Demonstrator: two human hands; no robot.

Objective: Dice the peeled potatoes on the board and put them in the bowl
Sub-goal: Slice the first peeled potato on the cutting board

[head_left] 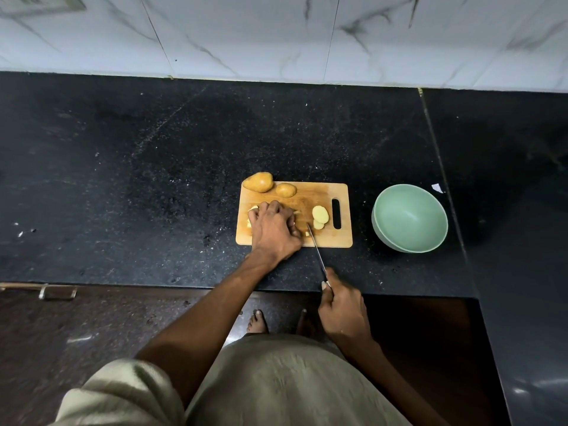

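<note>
Hands at work: my left hand (273,230) curls over potato pieces (297,213) on the board (319,195), arm outstretched, while my right hand (342,305) grips the knife (316,247). Two whole potatoes (259,182) lie beyond my left hand; slices (320,214) and the bowl (410,218) sit right of the blade on the bench (123,179).

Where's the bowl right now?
In the head view, the green bowl sits empty on the black counter, just right of the cutting board.

Left hand (273,230) holds potato pieces (250,222) on the cutting board (316,192); right hand (342,309) grips the knife (316,247); two whole potatoes (259,182) behind, green bowl (410,218) right
</note>
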